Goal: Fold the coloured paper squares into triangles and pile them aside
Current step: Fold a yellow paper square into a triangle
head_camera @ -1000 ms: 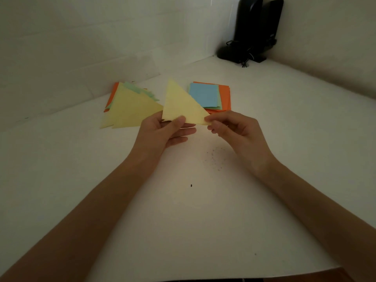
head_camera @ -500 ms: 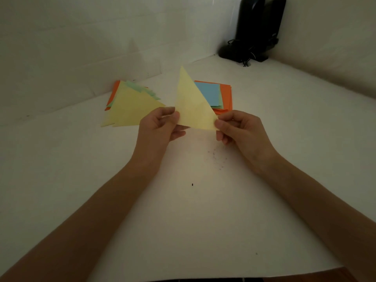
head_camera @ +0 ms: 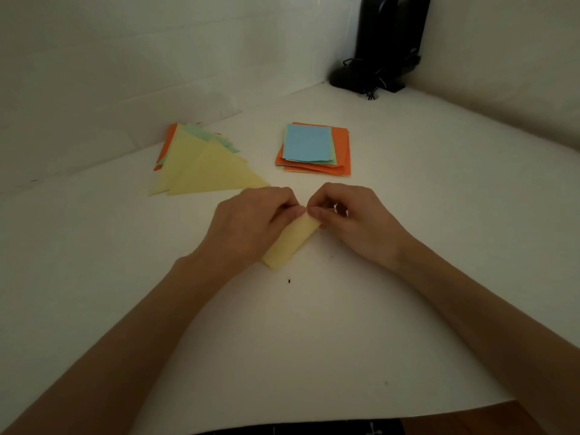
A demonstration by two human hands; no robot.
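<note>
1. Pinched the curled yellow paper (head_camera: 290, 243) at its far end with left hand (head_camera: 251, 221) and right hand (head_camera: 351, 221), fingertips meeting, low on the table (head_camera: 314, 340).
2. Judged mid-fold; next needed corners matched, then crease pressed flat.
3. Farther left, saw triangle pile (head_camera: 201, 171), yellow topmost; farther right, square stack (head_camera: 314, 149), blue topmost. No container seen.

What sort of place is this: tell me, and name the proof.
Probably a home or office desk corner: white tabletop against plain walls, a black device with cables at the back, stacked coloured paper squares.
</note>
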